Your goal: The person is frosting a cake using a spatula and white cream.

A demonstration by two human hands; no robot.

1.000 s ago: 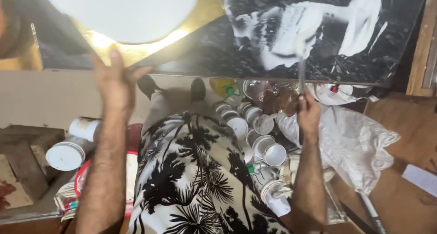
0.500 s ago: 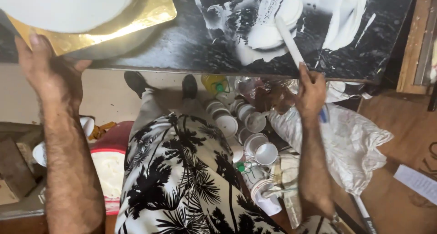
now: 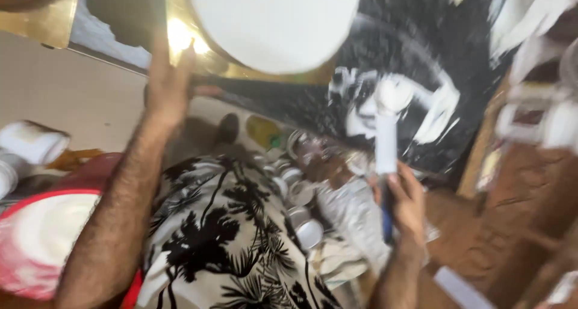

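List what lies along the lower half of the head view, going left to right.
Red-rimmed bucket of white paint → left hand and its forearm → black-and-white palm-print garment → small paint cups on the floor → right hand holding a white-coated tool → brown floor.

One view only: a camera worn on the person's head, looking steeply down and forward along the body. The black-and-white palm-print garment (image 3: 223,249) fills the lower centre of the frame, very close to the lens, and serves as reference. Above the garment, at arm's reach, stands a dark painted canvas (image 3: 409,98) facing the camera. Both forearms enter from the bottom edge, one either side of the garment. Beyond the garment lies the floor with small paint cups (image 3: 304,216); a red-rimmed bucket (image 3: 42,240) sits beside the garment at the frame edge. The frame is motion-blurred. No second view exists to compare.
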